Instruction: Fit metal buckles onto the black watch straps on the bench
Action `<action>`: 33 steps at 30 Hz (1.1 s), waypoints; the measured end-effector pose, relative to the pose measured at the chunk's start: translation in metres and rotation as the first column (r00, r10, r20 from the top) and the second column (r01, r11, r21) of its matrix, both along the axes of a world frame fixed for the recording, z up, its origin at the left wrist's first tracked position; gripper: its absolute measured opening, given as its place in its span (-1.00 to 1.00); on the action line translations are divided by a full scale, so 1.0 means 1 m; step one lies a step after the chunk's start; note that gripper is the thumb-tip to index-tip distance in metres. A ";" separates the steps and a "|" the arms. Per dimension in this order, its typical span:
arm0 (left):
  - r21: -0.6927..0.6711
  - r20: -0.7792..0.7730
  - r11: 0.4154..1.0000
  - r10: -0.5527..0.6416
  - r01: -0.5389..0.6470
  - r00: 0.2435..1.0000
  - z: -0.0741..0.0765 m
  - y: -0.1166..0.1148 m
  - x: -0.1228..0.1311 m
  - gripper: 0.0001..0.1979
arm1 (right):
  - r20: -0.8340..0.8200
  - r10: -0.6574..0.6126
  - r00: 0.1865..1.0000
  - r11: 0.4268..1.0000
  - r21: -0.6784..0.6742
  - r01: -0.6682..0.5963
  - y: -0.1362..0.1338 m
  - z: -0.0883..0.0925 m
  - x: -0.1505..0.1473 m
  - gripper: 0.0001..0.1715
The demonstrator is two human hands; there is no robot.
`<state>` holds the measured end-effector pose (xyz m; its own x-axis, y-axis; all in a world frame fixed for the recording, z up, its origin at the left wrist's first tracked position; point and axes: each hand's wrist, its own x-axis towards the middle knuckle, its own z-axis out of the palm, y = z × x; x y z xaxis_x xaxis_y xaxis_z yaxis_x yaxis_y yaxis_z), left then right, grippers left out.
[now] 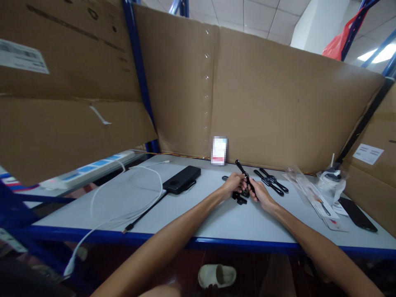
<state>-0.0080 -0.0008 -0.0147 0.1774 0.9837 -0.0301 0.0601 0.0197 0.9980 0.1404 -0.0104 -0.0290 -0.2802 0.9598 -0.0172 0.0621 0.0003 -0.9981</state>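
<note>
Over the middle of the table, both my hands are closed on a black two-handled spokeshave (241,167), held at a slant. My right hand (260,193) wraps around its lower handle. My left hand (234,184) pinches near its middle; exactly what those fingertips grip is too small to make out. Beneath my hands lie small black parts (239,199), partly hidden. A dark rounded end (225,178) shows just behind my left hand. To the right of my hands, two more black spokeshaves (269,182) lie side by side on the table.
A black power bank (182,180) with cables lies left, near a white cable (161,181). A lit phone (219,151) leans against the cardboard at the back. To the right are clear plastic packaging (317,202), a lidded cup (332,176) and a dark phone (358,214).
</note>
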 end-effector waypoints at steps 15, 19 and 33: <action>0.425 -0.650 0.905 0.325 -0.026 0.687 -0.011 0.005 -0.008 -0.84 | -0.034 0.024 0.999 0.996 -0.082 -0.027 0.001 0.005 0.004 -0.45; 0.418 -0.736 0.908 0.312 0.041 0.600 -0.010 0.002 -0.011 -0.73 | -0.019 0.017 1.000 0.996 -0.086 -0.019 -0.001 0.004 0.003 -0.46; 0.551 -0.742 0.761 0.257 0.344 0.620 -0.018 0.000 -0.013 -0.59 | 0.541 -0.594 0.595 0.761 0.619 0.196 0.044 0.038 0.078 -0.55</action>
<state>-0.0209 -0.0007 -0.0331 0.4268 0.8119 0.3984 0.7481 -0.5645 0.3488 0.2185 0.0333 0.0089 0.0346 0.9010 0.4325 0.8147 0.2252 -0.5344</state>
